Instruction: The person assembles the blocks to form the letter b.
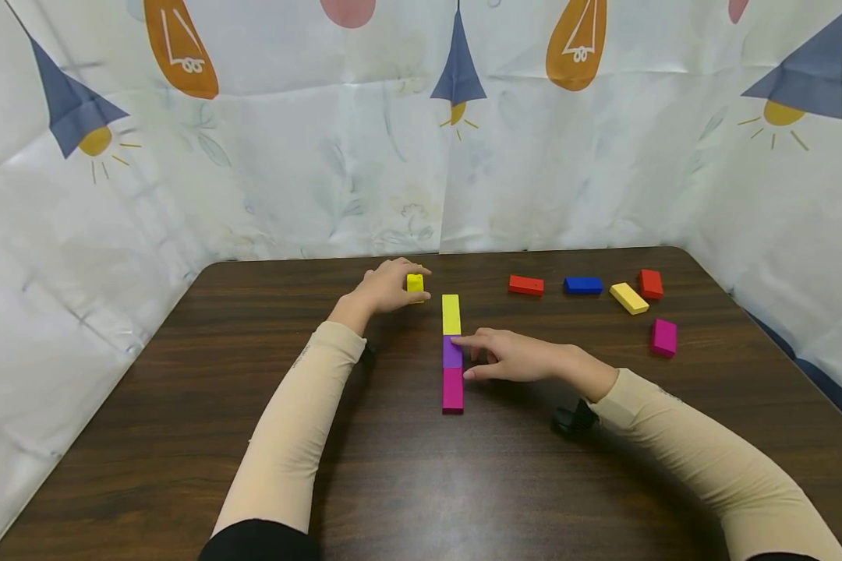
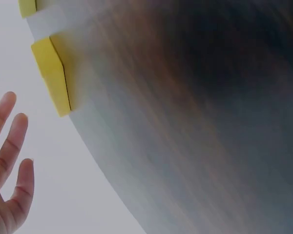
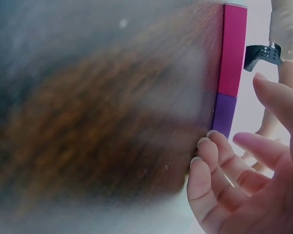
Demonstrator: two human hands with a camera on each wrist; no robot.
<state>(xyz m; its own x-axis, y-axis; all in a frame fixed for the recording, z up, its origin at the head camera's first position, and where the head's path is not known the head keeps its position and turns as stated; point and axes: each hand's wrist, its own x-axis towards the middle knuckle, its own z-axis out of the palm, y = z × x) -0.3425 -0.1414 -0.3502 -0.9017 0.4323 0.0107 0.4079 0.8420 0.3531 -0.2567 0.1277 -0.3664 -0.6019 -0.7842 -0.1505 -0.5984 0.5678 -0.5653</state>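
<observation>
Yellow, purple and magenta blocks form a straight line end to end mid-table: a yellow block (image 1: 451, 314) at the far end, a purple block (image 1: 452, 355) between, a magenta block (image 1: 452, 391) nearest me. My right hand (image 1: 515, 355) is at the line's right side, index fingertip over the purple block and thumb beside the magenta one. In the right wrist view its fingers (image 3: 200, 180) bend loosely near the purple block (image 3: 224, 114). My left hand (image 1: 387, 286) is spread around another yellow block (image 1: 415, 284); the left wrist view shows its fingers (image 2: 14, 139) apart from a yellow block (image 2: 51, 75).
Toward the back right lie a red block (image 1: 526, 285), a blue block (image 1: 583, 286), a pale yellow block (image 1: 628, 298), a second red block (image 1: 650, 284) and a magenta block (image 1: 663, 338). Printed white cloth (image 1: 323, 179) hangs behind the dark wooden table (image 1: 182, 436).
</observation>
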